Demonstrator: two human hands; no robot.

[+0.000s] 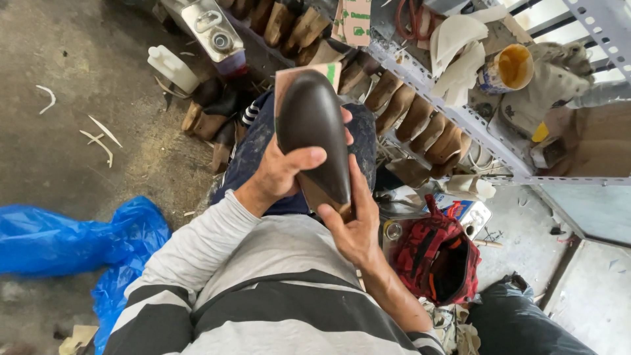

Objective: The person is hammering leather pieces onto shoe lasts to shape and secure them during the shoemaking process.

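Centrally, a dark brown shoe upper on its last [312, 128] is held up over the person's lap, toe pointing away, smooth leather facing the camera. Left hand [279, 172] wraps the shoe from the left side, thumb laid across the vamp, fingers hidden behind it. Right hand [355, 227] closes on the heel end from below, thumb up along the right flank. Judgement on progress: upper looks fully stretched over the last and unwrinkled; the tan underside visible near the heel carries no outsole, so bottoming seems still to come. Beyond the knees, a row of similar brown lasted shoes [401, 108] lines the lower tier of a grey metal rack [460, 112]; an open glue tin [506, 69] with yellow contents sits on the upper tier near pale cut pieces. White plastic bottle [172, 68] and metal can [213, 29] stand on the concrete floor toward the top edge. Blue plastic bag [79, 240] lies at the left edge; red bag [437, 256] lies right of the right forearm. Hidden: sole face of the shoe, left fingers, whatever the right palm may hold. Rack contents at the top right are partly cut off.
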